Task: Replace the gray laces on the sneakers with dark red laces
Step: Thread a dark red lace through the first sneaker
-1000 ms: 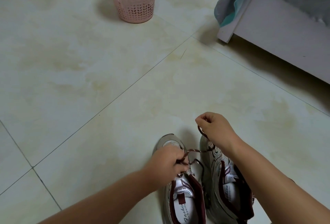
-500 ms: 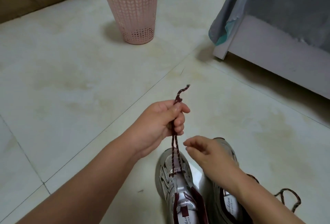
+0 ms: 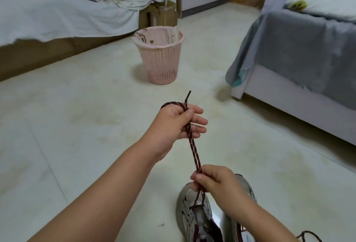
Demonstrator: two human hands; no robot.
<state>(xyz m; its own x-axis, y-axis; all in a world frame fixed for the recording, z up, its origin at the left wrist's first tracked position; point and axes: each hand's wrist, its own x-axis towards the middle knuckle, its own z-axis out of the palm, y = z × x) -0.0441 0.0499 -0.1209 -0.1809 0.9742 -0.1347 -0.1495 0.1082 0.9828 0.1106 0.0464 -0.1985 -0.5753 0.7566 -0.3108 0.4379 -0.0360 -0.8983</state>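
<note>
A pink basket (image 3: 160, 56) stands on the tiled floor (image 3: 77, 118) between two beds. Left hand (image 3: 173, 124) and right hand (image 3: 215, 182) both grip the red lace (image 3: 193, 150) above the sneaker (image 3: 189, 203).

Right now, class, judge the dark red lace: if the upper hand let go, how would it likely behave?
The dark red lace looks straight only because the left hand and right hand pull it taut; released, it would probably flop. Its loop curls limply over the left hand, suggesting softness. Its woven, speckled surface probably grips fingers rather than slipping.
</note>
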